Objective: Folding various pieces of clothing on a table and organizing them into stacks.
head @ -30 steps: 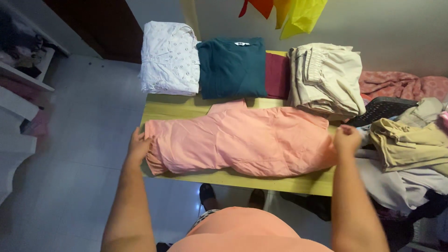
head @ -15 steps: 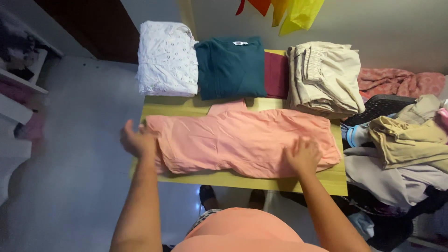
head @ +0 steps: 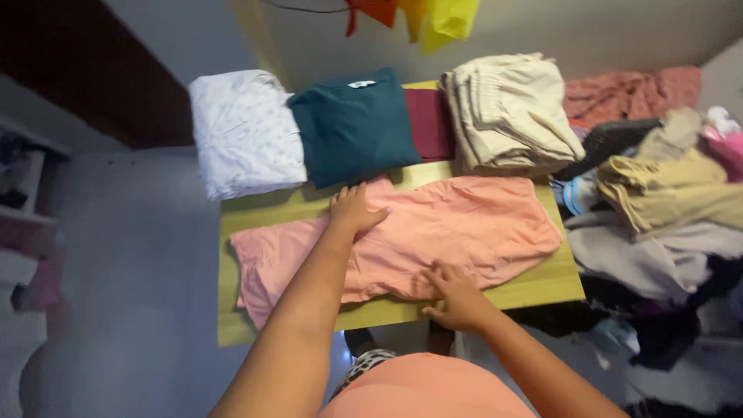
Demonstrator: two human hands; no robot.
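Note:
A pink garment (head: 457, 232) lies spread across a yellow wooden table (head: 232, 325). My left hand (head: 352, 207) rests flat on its far edge near the middle, fingers apart. My right hand (head: 457, 298) presses down on its near edge, fingers spread over the cloth. Neither hand grips the cloth.
Folded clothes line the table's far side: a white patterned piece (head: 244, 131), a teal top (head: 352, 124), a maroon piece (head: 429, 124) and a beige stack (head: 507, 112). A heap of unfolded laundry (head: 665, 209) lies to the right. Grey floor spreads to the left.
My left hand left the garment's left end and moved to its far middle edge. My right hand slid left along the near edge. The camera view tilted.

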